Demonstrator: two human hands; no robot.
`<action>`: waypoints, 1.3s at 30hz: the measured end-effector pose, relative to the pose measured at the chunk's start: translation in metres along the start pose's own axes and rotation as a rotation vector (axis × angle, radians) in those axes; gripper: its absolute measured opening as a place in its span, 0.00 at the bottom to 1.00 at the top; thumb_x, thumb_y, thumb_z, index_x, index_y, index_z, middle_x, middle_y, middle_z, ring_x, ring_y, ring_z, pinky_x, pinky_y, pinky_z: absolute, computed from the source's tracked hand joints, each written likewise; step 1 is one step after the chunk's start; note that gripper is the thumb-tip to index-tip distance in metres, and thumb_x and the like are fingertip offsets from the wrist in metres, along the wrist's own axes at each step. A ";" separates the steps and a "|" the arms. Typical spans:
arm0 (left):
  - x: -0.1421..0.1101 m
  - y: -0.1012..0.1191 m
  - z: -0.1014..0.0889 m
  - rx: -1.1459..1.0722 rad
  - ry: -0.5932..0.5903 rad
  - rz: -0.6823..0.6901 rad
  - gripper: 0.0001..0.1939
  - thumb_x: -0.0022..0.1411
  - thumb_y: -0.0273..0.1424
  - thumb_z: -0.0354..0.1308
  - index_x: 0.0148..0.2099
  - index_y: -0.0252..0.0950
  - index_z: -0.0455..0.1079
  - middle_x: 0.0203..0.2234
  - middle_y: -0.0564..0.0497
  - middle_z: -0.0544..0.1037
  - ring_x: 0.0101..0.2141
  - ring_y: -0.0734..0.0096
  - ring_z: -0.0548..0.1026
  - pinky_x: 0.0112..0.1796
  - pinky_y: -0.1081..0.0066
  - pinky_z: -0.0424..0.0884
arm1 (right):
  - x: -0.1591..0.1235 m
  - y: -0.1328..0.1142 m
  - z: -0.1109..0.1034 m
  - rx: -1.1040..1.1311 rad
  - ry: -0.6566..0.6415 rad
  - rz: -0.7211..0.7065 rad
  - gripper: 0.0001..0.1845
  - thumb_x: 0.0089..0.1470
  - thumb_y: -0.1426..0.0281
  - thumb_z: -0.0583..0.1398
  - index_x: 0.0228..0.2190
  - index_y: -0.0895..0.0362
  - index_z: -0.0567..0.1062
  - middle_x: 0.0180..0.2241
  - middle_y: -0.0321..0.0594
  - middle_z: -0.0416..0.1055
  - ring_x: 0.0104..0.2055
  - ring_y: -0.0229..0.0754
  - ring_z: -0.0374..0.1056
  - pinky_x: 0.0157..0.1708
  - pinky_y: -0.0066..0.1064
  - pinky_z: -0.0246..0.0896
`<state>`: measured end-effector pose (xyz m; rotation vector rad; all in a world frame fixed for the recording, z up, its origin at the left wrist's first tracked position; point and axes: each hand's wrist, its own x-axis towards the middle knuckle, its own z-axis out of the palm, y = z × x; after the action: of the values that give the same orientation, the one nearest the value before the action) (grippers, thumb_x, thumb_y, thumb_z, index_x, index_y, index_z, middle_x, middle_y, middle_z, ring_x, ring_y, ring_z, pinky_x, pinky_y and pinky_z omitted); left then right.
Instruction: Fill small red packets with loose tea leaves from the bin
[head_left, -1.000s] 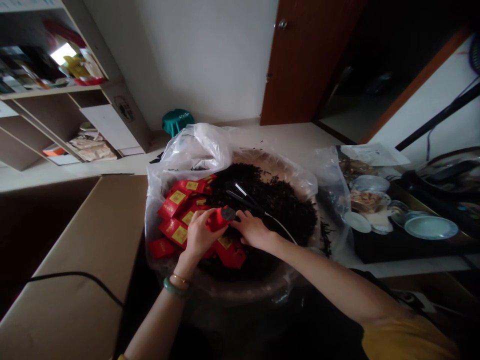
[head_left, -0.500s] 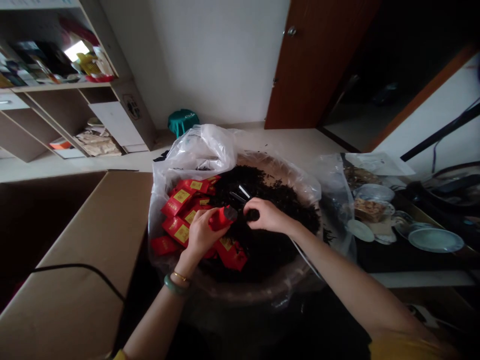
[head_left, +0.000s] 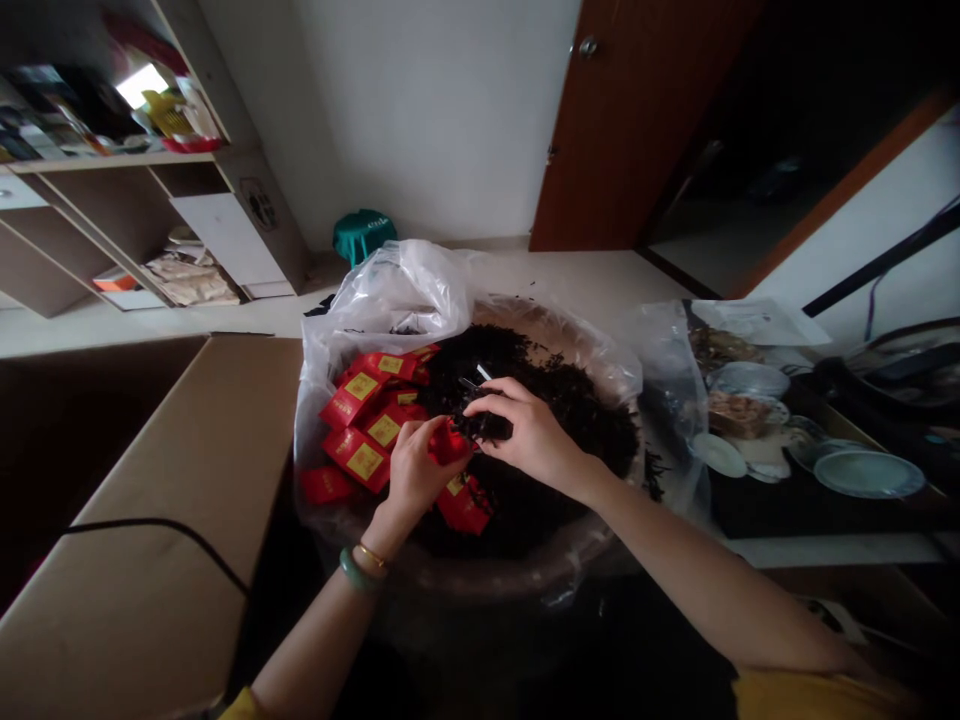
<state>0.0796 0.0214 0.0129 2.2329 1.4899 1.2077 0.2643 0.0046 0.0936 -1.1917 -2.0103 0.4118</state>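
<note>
My left hand (head_left: 415,468) is wrapped round a small red packet (head_left: 447,444). Between the fingers and thumb of my right hand (head_left: 538,440) is a clump of dark dried leaves (head_left: 493,426), right at the packet's mouth. Below both hands spreads a heap of the same dark leaves (head_left: 592,410) inside a round basket lined with clear plastic (head_left: 442,290). Several red packets with yellow labels (head_left: 360,455) lie on the left part of the heap. A thin, pale-tipped tool (head_left: 482,372) shows just beyond my right fingers; its kind is unclear.
An open cardboard box (head_left: 172,470) with a black cable (head_left: 150,521) stands to the left. On the right, a low table (head_left: 817,550) carries plastic tubs and lids (head_left: 868,474). Behind are a teal-covered bin (head_left: 364,235), a shelf unit (head_left: 217,230) and a wooden door (head_left: 622,120).
My right hand has come up and left from the heap to the packet, with dark leaves now showing in its fingers. The packet's mouth is now partly covered by them.
</note>
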 end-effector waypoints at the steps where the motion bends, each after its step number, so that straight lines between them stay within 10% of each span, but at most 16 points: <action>1: -0.001 0.000 0.001 -0.006 0.007 -0.007 0.27 0.43 0.32 0.69 0.47 0.38 0.69 0.35 0.50 0.76 0.36 0.64 0.74 0.37 0.66 0.74 | -0.001 -0.002 0.000 -0.008 0.000 -0.002 0.18 0.45 0.77 0.61 0.41 0.52 0.75 0.47 0.42 0.66 0.51 0.44 0.66 0.53 0.39 0.61; 15: -0.007 0.001 0.011 -0.040 -0.028 0.017 0.28 0.42 0.29 0.68 0.48 0.38 0.68 0.35 0.50 0.74 0.37 0.64 0.73 0.38 0.66 0.74 | -0.003 0.003 0.001 -0.215 -0.195 -0.002 0.12 0.49 0.79 0.60 0.36 0.56 0.78 0.40 0.43 0.71 0.43 0.45 0.68 0.48 0.40 0.65; 23: -0.005 0.004 0.007 -0.052 -0.049 0.045 0.26 0.46 0.31 0.66 0.50 0.39 0.67 0.35 0.50 0.76 0.38 0.63 0.72 0.39 0.64 0.73 | -0.004 -0.003 0.004 -0.104 -0.022 0.008 0.19 0.48 0.80 0.60 0.43 0.54 0.73 0.44 0.43 0.66 0.45 0.43 0.68 0.48 0.39 0.67; 35: -0.002 0.002 0.006 0.001 -0.031 0.071 0.25 0.46 0.31 0.66 0.49 0.38 0.67 0.37 0.48 0.77 0.39 0.60 0.73 0.40 0.62 0.72 | 0.000 -0.008 0.000 -0.145 -0.136 -0.017 0.14 0.54 0.76 0.58 0.43 0.57 0.74 0.41 0.43 0.74 0.45 0.45 0.68 0.49 0.40 0.64; 39: -0.002 0.001 0.005 -0.026 -0.054 0.068 0.25 0.47 0.30 0.65 0.49 0.38 0.67 0.38 0.48 0.77 0.39 0.61 0.74 0.41 0.62 0.72 | -0.002 -0.012 0.000 -0.239 -0.433 0.052 0.11 0.52 0.71 0.62 0.39 0.58 0.76 0.40 0.45 0.75 0.44 0.48 0.69 0.46 0.39 0.65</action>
<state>0.0837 0.0205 0.0096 2.2970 1.3812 1.1699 0.2573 -0.0032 0.0996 -1.3938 -2.4571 0.4991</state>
